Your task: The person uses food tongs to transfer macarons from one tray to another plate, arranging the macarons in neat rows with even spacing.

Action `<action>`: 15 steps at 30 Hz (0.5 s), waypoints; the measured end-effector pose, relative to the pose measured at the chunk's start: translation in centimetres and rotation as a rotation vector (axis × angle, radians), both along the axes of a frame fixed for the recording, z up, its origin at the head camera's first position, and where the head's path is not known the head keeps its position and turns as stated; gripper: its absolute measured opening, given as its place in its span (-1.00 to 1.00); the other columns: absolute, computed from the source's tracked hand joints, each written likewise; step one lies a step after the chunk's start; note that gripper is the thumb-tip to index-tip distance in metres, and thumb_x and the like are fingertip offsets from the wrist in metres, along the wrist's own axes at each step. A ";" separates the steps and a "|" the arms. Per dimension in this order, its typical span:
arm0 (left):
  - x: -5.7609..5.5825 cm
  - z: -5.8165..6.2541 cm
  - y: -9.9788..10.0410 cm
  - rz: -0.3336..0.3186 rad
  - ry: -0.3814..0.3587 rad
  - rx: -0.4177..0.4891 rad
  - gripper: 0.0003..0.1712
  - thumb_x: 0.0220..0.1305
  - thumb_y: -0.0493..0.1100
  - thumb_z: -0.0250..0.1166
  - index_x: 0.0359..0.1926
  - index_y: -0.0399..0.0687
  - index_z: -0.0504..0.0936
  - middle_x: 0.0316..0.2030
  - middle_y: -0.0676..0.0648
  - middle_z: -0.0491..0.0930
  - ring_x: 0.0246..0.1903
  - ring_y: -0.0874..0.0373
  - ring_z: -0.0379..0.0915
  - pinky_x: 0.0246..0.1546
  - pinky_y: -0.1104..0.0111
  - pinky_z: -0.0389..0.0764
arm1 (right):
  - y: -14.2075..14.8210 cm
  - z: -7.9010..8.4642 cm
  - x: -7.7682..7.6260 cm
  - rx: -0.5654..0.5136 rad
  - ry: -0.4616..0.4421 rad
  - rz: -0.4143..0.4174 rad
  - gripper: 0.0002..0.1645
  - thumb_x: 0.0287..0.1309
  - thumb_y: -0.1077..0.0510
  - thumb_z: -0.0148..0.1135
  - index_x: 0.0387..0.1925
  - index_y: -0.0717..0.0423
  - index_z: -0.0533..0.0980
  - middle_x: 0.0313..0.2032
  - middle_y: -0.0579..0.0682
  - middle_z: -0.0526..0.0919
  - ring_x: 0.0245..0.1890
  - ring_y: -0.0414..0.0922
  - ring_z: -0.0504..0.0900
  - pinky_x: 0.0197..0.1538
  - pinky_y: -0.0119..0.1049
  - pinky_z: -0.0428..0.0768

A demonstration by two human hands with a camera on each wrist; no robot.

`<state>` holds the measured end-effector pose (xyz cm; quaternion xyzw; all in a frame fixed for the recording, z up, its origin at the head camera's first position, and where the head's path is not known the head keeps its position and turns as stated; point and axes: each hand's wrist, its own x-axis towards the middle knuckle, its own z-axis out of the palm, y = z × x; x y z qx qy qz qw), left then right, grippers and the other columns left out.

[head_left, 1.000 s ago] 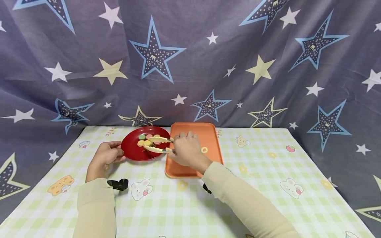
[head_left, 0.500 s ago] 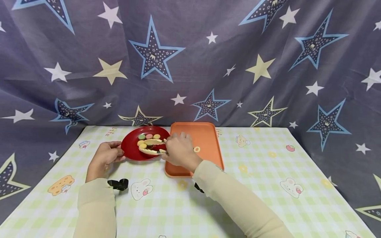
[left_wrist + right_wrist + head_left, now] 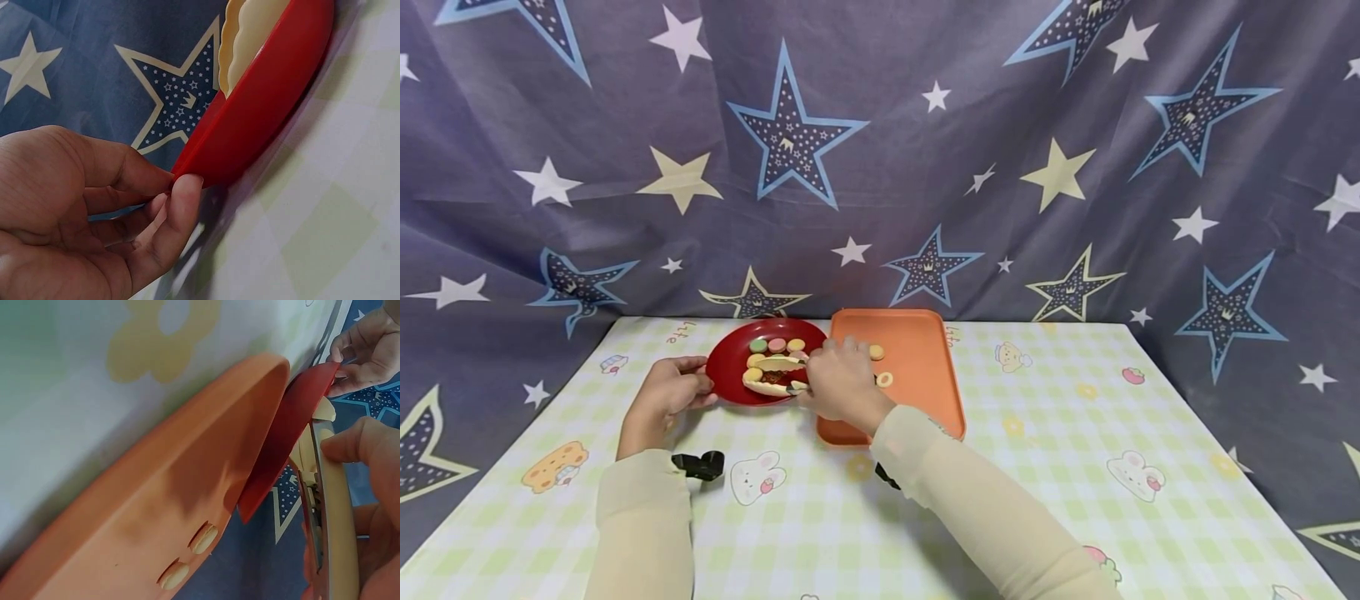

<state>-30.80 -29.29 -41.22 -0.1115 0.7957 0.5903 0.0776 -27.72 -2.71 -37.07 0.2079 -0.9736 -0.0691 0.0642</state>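
Note:
My left hand [image 3: 666, 396] pinches the left rim of a red plate [image 3: 730, 379]; the left wrist view shows thumb and fingers at the plate's edge. My right hand [image 3: 842, 379] grips tongs [image 3: 337, 512] with cream handles and scalloped cream tips. The spread tips reach over the plate, close around a yellow macaron [image 3: 752, 375] at its left front. Behind the tips lie a green macaron [image 3: 758, 345], a pink macaron [image 3: 777, 344] and other yellow and pink ones. My right hand hides part of the plate's right side.
An orange tray [image 3: 917, 358] stands right of the plate, partly under my right hand. Two pale yellow macarons [image 3: 203, 537] lie on it in the right wrist view. A checked cloth [image 3: 820, 533] covers the table, and a starry curtain [image 3: 880, 167] hangs behind.
My right hand and the tongs have moved left over the plate, bringing the tips toward the left front yellow macaron. A macaron on the tray has come into view. My left hand stays on the rim.

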 end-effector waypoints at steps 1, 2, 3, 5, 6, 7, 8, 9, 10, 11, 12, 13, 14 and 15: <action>0.0 0.0 0.0 0.001 0.001 -0.001 -0.29 0.35 -0.48 0.07 0.51 -0.44 0.15 0.29 -0.35 0.28 -0.34 0.19 0.59 -0.20 0.31 0.78 | 0.0 0.1 0.0 0.000 -0.002 -0.001 -0.47 0.22 -0.45 0.25 -0.45 -0.13 0.51 -0.34 -0.09 0.48 -0.29 -0.01 0.36 -0.17 -0.12 0.38; -0.1 0.0 0.0 0.004 0.001 0.000 -0.28 0.35 -0.48 0.07 0.51 -0.44 0.15 0.29 -0.34 0.28 -0.35 0.19 0.59 -0.20 0.31 0.78 | -0.1 0.1 0.0 0.001 -0.004 -0.003 -0.47 0.22 -0.45 0.25 -0.46 -0.13 0.50 -0.33 -0.09 0.47 -0.29 0.00 0.36 -0.16 -0.12 0.39; -0.1 0.0 0.0 0.005 0.000 -0.002 -0.28 0.35 -0.48 0.07 0.51 -0.43 0.14 0.28 -0.33 0.29 -0.35 0.19 0.59 -0.20 0.31 0.78 | -0.1 0.2 0.0 0.002 -0.004 -0.005 -0.48 0.22 -0.45 0.24 -0.47 -0.14 0.50 -0.33 -0.09 0.47 -0.29 0.00 0.37 -0.16 -0.12 0.39; -0.1 0.0 0.0 0.015 -0.004 -0.004 -0.27 0.35 -0.47 0.07 0.52 -0.40 0.14 0.26 -0.31 0.30 -0.36 0.18 0.59 -0.20 0.31 0.78 | -0.1 0.3 0.1 0.004 -0.004 -0.007 -0.47 0.22 -0.46 0.24 -0.47 -0.14 0.49 -0.33 -0.09 0.48 -0.29 0.00 0.38 -0.15 -0.11 0.40; -0.1 0.0 0.0 0.019 -0.007 -0.004 -0.26 0.35 -0.47 0.07 0.53 -0.39 0.15 0.25 -0.29 0.30 -0.37 0.18 0.59 -0.20 0.31 0.78 | -0.1 0.3 0.1 0.005 -0.005 -0.008 -0.47 0.22 -0.46 0.24 -0.47 -0.14 0.49 -0.32 -0.09 0.48 -0.29 0.00 0.38 -0.15 -0.11 0.40; -0.1 0.0 0.0 0.021 -0.007 -0.004 -0.26 0.35 -0.47 0.07 0.53 -0.39 0.14 0.25 -0.29 0.30 -0.37 0.18 0.59 -0.20 0.30 0.78 | -0.1 0.3 0.1 0.005 -0.004 -0.008 -0.47 0.22 -0.46 0.24 -0.47 -0.14 0.49 -0.32 -0.09 0.48 -0.29 0.00 0.38 -0.15 -0.11 0.41; -0.1 0.0 -0.1 0.021 -0.008 -0.004 -0.26 0.35 -0.47 0.07 0.53 -0.39 0.14 0.24 -0.28 0.30 -0.37 0.18 0.59 -0.19 0.30 0.78 | -0.1 0.3 0.2 0.007 -0.004 -0.008 -0.47 0.22 -0.46 0.23 -0.47 -0.14 0.49 -0.33 -0.09 0.48 -0.30 0.00 0.38 -0.15 -0.11 0.41; -0.1 0.0 -0.1 0.020 -0.008 -0.003 -0.26 0.35 -0.47 0.07 0.53 -0.39 0.14 0.24 -0.28 0.31 -0.36 0.18 0.59 -0.19 0.30 0.78 | -0.1 0.3 0.2 0.008 -0.003 -0.007 -0.47 0.21 -0.46 0.23 -0.47 -0.14 0.49 -0.33 -0.09 0.48 -0.30 -0.01 0.38 -0.15 -0.12 0.41; -0.1 0.0 -0.1 0.020 -0.009 -0.002 -0.26 0.35 -0.48 0.07 0.53 -0.39 0.14 0.23 -0.28 0.31 -0.36 0.18 0.59 -0.19 0.30 0.78 | 0.0 0.3 0.2 0.007 -0.003 -0.007 -0.46 0.21 -0.47 0.23 -0.46 -0.14 0.49 -0.34 -0.09 0.47 -0.30 -0.01 0.37 -0.16 -0.12 0.40; -0.1 0.0 -0.1 0.017 -0.009 -0.001 -0.26 0.35 -0.48 0.08 0.53 -0.39 0.14 0.23 -0.28 0.31 -0.36 0.18 0.59 -0.18 0.29 0.78 | 0.0 0.3 0.2 0.004 -0.004 -0.007 -0.46 0.21 -0.47 0.23 -0.46 -0.13 0.49 -0.34 -0.09 0.47 -0.30 -0.01 0.37 -0.17 -0.13 0.40; -0.1 0.0 -0.1 0.015 -0.007 0.000 -0.27 0.35 -0.48 0.08 0.52 -0.40 0.15 0.23 -0.28 0.31 -0.35 0.19 0.59 -0.18 0.29 0.78 | 0.1 0.4 0.2 0.002 -0.006 -0.010 -0.45 0.21 -0.47 0.24 -0.46 -0.13 0.49 -0.35 -0.09 0.47 -0.30 -0.02 0.36 -0.17 -0.14 0.40; -0.1 0.0 0.0 0.013 -0.007 0.005 -0.27 0.35 -0.48 0.08 0.52 -0.41 0.15 0.24 -0.30 0.31 -0.35 0.19 0.59 -0.18 0.29 0.78 | 0.2 0.4 0.2 0.000 -0.005 -0.011 -0.44 0.20 -0.48 0.24 -0.46 -0.12 0.49 -0.35 -0.09 0.47 -0.30 -0.02 0.36 -0.18 -0.15 0.40; -0.1 0.0 0.0 0.015 -0.007 0.009 -0.27 0.34 -0.49 0.08 0.51 -0.41 0.16 0.25 -0.30 0.31 -0.35 0.19 0.59 -0.18 0.29 0.78 | 0.3 0.4 0.3 -0.007 -0.002 -0.012 -0.44 0.19 -0.48 0.25 -0.45 -0.11 0.49 -0.35 -0.09 0.47 -0.31 -0.02 0.35 -0.18 -0.15 0.40; 0.0 0.0 0.1 0.016 -0.007 0.013 -0.28 0.34 -0.49 0.08 0.51 -0.41 0.17 0.26 -0.31 0.31 -0.35 0.19 0.59 -0.18 0.29 0.78 | 0.5 0.4 0.3 -0.016 0.002 -0.015 -0.43 0.19 -0.47 0.26 -0.45 -0.10 0.49 -0.35 -0.08 0.47 -0.30 -0.02 0.35 -0.18 -0.15 0.40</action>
